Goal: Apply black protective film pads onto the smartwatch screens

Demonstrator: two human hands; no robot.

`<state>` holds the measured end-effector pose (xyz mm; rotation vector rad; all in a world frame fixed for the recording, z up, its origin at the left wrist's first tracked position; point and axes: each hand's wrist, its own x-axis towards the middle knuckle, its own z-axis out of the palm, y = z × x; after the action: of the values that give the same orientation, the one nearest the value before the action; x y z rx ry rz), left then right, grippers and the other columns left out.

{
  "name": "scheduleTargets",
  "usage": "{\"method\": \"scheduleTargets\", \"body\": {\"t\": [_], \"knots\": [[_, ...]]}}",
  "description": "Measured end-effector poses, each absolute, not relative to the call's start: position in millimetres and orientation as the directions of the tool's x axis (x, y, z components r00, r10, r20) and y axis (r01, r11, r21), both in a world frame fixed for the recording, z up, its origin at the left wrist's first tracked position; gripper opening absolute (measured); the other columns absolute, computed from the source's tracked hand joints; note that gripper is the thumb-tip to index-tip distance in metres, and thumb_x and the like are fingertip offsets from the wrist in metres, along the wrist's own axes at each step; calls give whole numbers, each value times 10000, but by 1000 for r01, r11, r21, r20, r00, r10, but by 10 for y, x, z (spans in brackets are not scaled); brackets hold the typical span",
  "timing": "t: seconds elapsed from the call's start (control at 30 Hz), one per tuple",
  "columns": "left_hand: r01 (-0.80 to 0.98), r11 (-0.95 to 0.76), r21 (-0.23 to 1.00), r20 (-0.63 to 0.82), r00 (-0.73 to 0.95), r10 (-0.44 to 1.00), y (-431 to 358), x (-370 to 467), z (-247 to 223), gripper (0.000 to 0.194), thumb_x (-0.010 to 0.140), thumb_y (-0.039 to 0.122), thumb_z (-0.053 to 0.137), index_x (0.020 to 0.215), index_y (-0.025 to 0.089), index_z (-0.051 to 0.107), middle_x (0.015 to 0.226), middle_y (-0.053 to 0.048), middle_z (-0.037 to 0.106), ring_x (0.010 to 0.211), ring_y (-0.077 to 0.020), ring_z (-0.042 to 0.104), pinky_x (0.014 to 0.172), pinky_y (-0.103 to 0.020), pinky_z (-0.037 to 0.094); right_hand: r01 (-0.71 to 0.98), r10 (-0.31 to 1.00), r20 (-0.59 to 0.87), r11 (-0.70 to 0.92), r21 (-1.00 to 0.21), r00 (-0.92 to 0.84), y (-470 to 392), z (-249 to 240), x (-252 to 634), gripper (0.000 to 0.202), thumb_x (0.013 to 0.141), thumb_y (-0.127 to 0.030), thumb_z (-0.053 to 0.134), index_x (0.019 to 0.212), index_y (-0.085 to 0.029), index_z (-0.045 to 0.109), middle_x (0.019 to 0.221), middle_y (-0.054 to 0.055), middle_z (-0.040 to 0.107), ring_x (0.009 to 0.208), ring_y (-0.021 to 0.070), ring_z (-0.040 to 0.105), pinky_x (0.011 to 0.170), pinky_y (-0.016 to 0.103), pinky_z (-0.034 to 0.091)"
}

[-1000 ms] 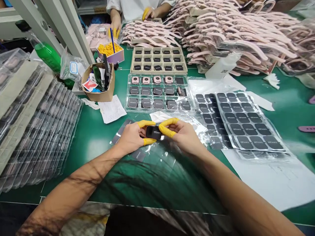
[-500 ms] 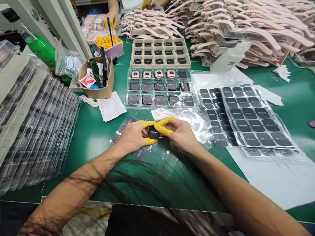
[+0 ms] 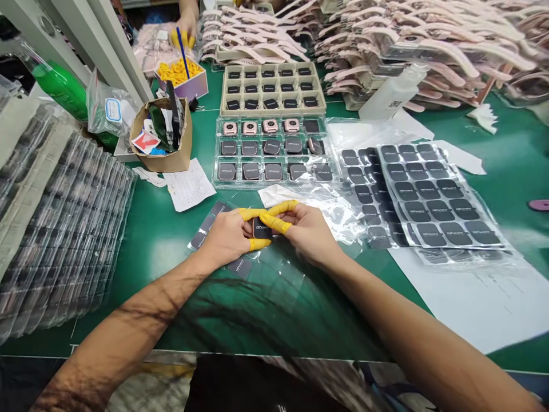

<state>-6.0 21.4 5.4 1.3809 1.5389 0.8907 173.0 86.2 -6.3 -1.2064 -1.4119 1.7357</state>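
Note:
My left hand (image 3: 227, 237) and my right hand (image 3: 306, 232) meet over the green table, both with yellow finger cots. Between their fingertips they grip a small black watch body (image 3: 260, 230), its dark face partly hidden by my right thumb. Under my hands lies a clear film sheet (image 3: 274, 274) with a few dark stickers (image 3: 241, 266) on it. Just beyond stands a clear tray (image 3: 272, 155) with pink and black watch bodies in rows.
Sheets of black screen stickers (image 3: 429, 197) lie to the right. A beige tray (image 3: 270, 88), piles of pink straps (image 3: 407, 46), a cardboard box (image 3: 160, 137), a box of yellow cots (image 3: 180, 74) and stacked clear trays (image 3: 60, 217) surround me. Another person's hand (image 3: 182, 34) works at the far side.
My right thumb has slid further over the watch body's face, covering more of it. The view has tilted slightly, so everything sits a little higher.

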Motion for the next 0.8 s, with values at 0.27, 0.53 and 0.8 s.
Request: {"method": "scheduleTargets", "body": {"t": [0.27,0.53,0.8], "knots": [[-188,207,960,-245,-208,947,230,-182,147,633,550,324,996,1134,235,767,1009,-37,789,827,-189,729,804,-356,615,365,827,266,476,-800,-495,829,-184,1742,202,1013,-430,604,1044,-248,685,896,27,651,709,166,603,632,337,523],[600,-119,791,87,82,993,1912,176,416,554,665,383,972,1146,170,800,1248,-123,732,1199,-312,650,1113,-436,494,476,541,338,840,-260,-770,778,-215,1618,148,985,-382,635,984,-279,741,892,72,714,778,249,654,600,407,519],[903,-128,410,47,120,992,3361,443,380,585,745,381,926,1233,99,769,1272,-188,669,1325,-373,515,1175,-461,393,461,498,384,866,-191,-777,836,-261,1679,180,975,-442,592,924,-390,757,903,-13,764,736,179,664,533,338,515]]}}
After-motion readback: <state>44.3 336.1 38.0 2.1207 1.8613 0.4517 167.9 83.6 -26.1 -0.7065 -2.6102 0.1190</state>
